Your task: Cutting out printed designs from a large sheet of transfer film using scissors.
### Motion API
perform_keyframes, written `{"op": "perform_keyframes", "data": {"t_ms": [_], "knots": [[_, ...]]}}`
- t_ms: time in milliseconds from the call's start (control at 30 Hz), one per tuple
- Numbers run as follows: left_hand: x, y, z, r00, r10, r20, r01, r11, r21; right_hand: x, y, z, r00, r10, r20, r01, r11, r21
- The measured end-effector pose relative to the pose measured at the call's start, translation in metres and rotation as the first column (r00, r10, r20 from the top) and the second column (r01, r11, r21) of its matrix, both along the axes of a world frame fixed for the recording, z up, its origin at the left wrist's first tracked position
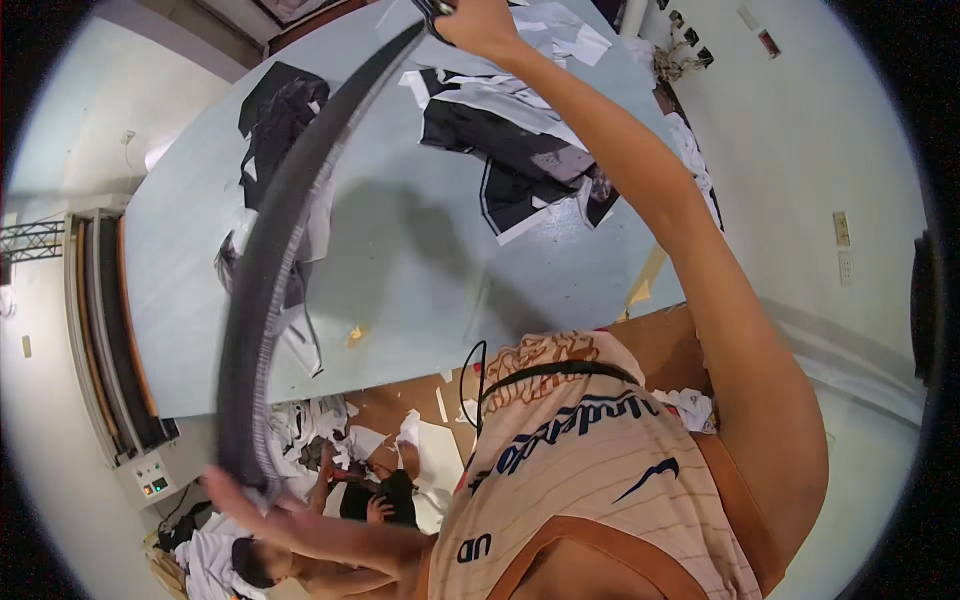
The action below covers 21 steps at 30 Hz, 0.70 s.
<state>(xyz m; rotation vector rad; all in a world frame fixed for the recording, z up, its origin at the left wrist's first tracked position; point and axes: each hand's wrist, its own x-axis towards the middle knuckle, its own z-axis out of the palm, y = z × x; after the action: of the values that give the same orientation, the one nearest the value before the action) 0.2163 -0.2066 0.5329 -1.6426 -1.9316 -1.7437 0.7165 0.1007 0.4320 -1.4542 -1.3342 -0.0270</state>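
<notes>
One long strip of black fabric (252, 300), narrow and edged with pale stitching, spans the air above the pale blue desk (170, 300) between the person's two hands. The right hand (480, 28) has its grip pinching the upper end; the left hand (245, 508) is blurred at the lower end, and whether its grip is closed cannot be told. Two crumpled groups of cloth, the left group (285, 105) and right group (515, 150), lie on the smooth desk.

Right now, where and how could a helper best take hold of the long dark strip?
Probably pinch the dark strip around its middle, from the left: it bows that way, while the left hand and right hand are at its ends.
</notes>
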Motion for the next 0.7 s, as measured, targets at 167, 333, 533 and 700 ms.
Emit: {"op": "perform_keyframes", "data": {"t_ms": [167, 333, 533, 700], "knots": [[0.048, -0.057, -0.111, 0.45, 0.283, 0.847, 0.502, 0.704, -0.502, 0.017, 0.005, -0.096, 0.997, 0.002, 0.075, 0.021, 0.95, -0.313], [0.081, -0.028, -0.303, 0.356, 0.331, 0.874, 0.638, 0.598, -0.486, 0.028, -0.024, -0.225, 0.983, -0.176, -0.048, 0.129, 0.856, -0.501], [0.096, 0.017, -0.452, 0.372, 0.479, 0.796, 0.575, 0.554, -0.602, 0.052, -0.124, -0.347, 0.906, -0.423, 0.013, 0.312, 0.647, -0.696], [0.076, 0.011, -0.498, 0.58, 0.482, 0.657, 0.485, 0.444, -0.754, 0.078, -0.172, -0.36, 0.936, -0.339, 0.094, 0.313, 0.684, -0.659]]}}
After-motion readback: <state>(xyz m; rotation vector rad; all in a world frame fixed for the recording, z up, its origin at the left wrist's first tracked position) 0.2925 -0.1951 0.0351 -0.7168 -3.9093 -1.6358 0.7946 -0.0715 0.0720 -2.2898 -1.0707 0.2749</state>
